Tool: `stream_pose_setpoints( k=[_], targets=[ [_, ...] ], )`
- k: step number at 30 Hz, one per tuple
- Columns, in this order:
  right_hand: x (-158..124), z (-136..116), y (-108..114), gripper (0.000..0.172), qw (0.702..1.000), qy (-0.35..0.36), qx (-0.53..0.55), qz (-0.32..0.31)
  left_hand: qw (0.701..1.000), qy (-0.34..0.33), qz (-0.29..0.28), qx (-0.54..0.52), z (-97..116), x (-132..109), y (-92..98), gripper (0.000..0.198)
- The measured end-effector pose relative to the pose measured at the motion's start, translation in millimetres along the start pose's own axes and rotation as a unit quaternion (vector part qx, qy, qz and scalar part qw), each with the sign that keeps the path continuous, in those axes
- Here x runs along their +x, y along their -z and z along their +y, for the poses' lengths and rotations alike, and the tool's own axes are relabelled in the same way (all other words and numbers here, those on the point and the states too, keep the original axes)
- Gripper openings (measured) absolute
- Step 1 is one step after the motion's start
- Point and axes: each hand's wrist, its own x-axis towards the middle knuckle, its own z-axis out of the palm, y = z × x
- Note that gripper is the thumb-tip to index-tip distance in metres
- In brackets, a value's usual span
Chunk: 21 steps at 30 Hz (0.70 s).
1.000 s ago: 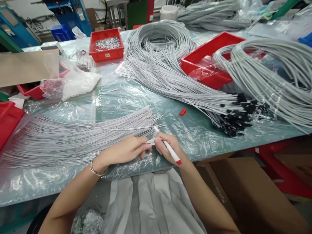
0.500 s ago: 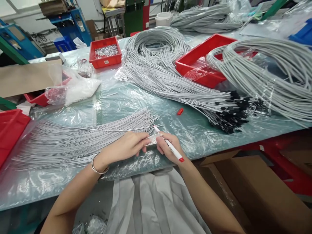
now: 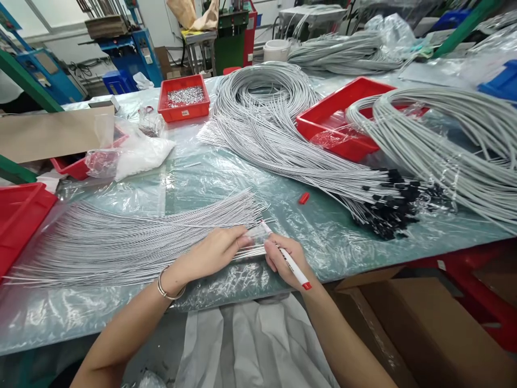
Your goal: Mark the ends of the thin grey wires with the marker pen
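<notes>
A white marker (image 3: 293,268) with a red tip and red end is gripped in my right hand (image 3: 286,258), its tip pointing up and away from me. My left hand (image 3: 218,249), with a bracelet at the wrist, is closed on a few thin grey wires (image 3: 251,251). These span the short gap to the fingers of my right hand. Something clear, like plastic film, shows between the hands, but I cannot make it out well. Behind my left hand spreads a wide bundle of grey wires (image 3: 133,237). A red marker cap (image 3: 304,198) lies on the table beyond my right hand.
Coiled wires (image 3: 266,81) with black-ended leads (image 3: 391,205) lie behind. Another thick coil (image 3: 436,118) sits at right by a red tray (image 3: 315,119). A red bin of small metal parts (image 3: 183,112) and a plastic bag (image 3: 147,156) stand back left. Film covers the table (image 3: 226,172).
The view has tilted up a little, so the table contents appear lower. My hands have parted slightly, and more of the wires between them shows. The marker is still in my right hand.
</notes>
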Motion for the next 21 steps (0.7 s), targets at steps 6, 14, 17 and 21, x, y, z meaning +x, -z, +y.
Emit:
stream_pose_setpoints(
  k=[6,14,17,21],
  targets=[
    [-1,1,0,0.042,1.000,-0.010,0.003,0.001,0.999,0.017,0.036,-0.006,-6,-1,0.2,0.035],
    [-2,1,-2,0.041,1.000,0.002,-0.002,-0.021,0.999,-0.016,-0.003,-0.029,-5,-2,-3.2,0.032],
    [-2,3,-2,0.039,1.000,0.002,-0.002,-0.023,0.999,0.013,-0.002,-0.030,-5,-2,-7.3,0.041],
    [-1,4,-2,0.042,1.000,-0.006,0.008,-0.006,0.994,-0.054,0.071,0.062,-4,-5,-14.6,0.038]
  ],
)
